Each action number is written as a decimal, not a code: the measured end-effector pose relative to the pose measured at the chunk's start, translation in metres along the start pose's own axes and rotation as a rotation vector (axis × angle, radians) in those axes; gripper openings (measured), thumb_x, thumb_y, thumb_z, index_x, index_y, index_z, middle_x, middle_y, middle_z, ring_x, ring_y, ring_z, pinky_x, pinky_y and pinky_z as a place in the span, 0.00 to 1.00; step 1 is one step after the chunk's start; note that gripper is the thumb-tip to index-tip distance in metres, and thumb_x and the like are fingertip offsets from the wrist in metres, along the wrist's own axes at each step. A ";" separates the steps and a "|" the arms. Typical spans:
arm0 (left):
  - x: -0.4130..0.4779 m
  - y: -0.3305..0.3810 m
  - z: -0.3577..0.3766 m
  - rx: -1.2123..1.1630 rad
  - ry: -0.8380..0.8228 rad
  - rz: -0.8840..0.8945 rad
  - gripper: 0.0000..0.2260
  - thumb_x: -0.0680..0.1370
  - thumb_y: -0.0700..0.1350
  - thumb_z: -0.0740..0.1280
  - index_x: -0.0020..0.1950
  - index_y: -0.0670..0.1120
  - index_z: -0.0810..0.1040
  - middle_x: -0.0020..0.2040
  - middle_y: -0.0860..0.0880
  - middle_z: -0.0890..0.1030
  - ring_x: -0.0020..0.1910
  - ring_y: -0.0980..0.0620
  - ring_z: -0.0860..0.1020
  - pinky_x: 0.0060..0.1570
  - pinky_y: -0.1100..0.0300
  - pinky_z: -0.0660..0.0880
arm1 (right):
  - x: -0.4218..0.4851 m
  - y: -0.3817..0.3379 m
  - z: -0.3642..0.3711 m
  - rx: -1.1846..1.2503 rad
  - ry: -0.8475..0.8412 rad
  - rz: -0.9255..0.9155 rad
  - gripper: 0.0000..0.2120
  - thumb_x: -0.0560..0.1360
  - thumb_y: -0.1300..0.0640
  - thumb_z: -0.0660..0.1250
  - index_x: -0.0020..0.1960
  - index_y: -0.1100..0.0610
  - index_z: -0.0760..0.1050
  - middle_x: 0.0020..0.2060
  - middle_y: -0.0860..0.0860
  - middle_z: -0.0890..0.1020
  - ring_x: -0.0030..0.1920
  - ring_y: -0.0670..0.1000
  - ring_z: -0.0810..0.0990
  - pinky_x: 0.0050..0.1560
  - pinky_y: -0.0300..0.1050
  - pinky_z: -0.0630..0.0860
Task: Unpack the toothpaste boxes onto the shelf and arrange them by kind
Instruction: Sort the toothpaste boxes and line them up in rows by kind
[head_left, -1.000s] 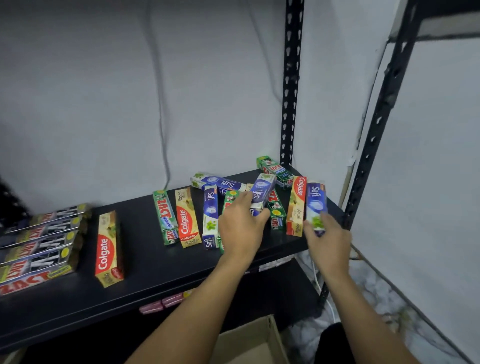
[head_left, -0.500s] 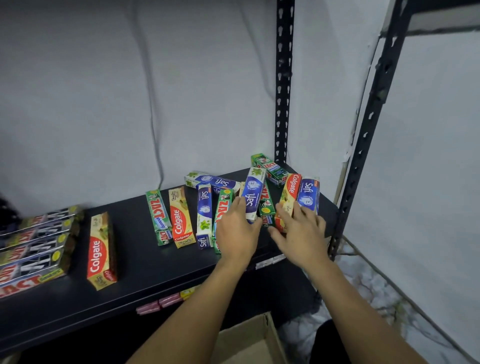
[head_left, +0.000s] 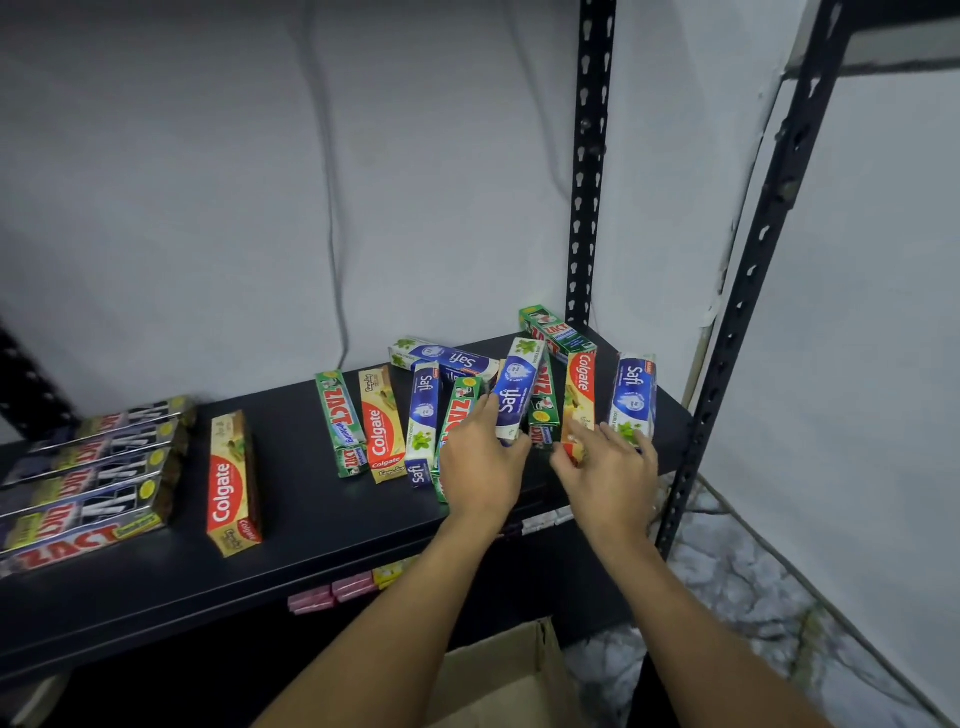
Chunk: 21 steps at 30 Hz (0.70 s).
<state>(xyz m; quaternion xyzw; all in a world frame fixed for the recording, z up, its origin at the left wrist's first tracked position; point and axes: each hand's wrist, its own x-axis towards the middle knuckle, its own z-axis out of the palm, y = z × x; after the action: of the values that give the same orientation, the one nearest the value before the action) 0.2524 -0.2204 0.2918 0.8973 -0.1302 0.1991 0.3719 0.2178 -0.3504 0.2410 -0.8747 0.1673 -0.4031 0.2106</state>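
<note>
Toothpaste boxes lie mixed on the right part of the black shelf (head_left: 291, 525). My left hand (head_left: 480, 462) grips the near end of a blue Safi box (head_left: 517, 387) that lies on top of the heap. My right hand (head_left: 610, 470) pinches the near end of a yellow-red Colgate box (head_left: 581, 395) between thumb and forefinger, and its outer fingers touch another Safi box (head_left: 634, 392) at the far right. Green Zact boxes (head_left: 543, 410) lie between and behind these. To the left lie a green Zact box (head_left: 338, 415), a Colgate box (head_left: 383, 423) and a Safi box (head_left: 424, 410) side by side.
A lone Colgate box (head_left: 228, 483) stands on its edge at mid-left, next to a stack of dark Zact boxes (head_left: 88, 488) at the far left. Black slotted posts (head_left: 587, 208) rise at the shelf's right corners. An open cardboard box (head_left: 511, 675) sits below, pink packs (head_left: 332, 595) on the lower shelf.
My right hand left the far-right Safi box and shifted left onto the Colgate box's near end. My left hand stays on the middle Safi box.
</note>
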 end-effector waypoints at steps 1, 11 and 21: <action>0.000 0.000 -0.001 -0.033 0.012 -0.030 0.17 0.75 0.47 0.73 0.63 0.46 0.78 0.51 0.51 0.83 0.45 0.51 0.81 0.40 0.57 0.77 | 0.003 -0.005 -0.007 0.076 0.032 0.045 0.14 0.71 0.53 0.75 0.57 0.53 0.84 0.41 0.51 0.86 0.45 0.51 0.83 0.58 0.55 0.76; 0.000 0.033 0.017 -0.281 0.059 -0.014 0.09 0.73 0.49 0.69 0.52 0.49 0.81 0.38 0.54 0.81 0.33 0.54 0.76 0.34 0.54 0.76 | 0.041 -0.006 -0.074 0.555 0.285 0.435 0.15 0.72 0.45 0.74 0.57 0.49 0.84 0.25 0.41 0.78 0.30 0.46 0.79 0.39 0.40 0.77; -0.008 0.055 0.054 0.321 -0.190 0.202 0.22 0.78 0.57 0.67 0.64 0.43 0.74 0.61 0.47 0.79 0.48 0.43 0.82 0.39 0.53 0.76 | 0.043 0.010 -0.098 0.581 0.299 0.357 0.16 0.74 0.46 0.73 0.58 0.52 0.84 0.35 0.40 0.83 0.34 0.40 0.83 0.30 0.47 0.80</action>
<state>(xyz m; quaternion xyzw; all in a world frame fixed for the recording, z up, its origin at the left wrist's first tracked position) 0.2382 -0.2961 0.2870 0.9421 -0.2206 0.1682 0.1882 0.1669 -0.4016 0.3207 -0.6672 0.2248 -0.5139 0.4902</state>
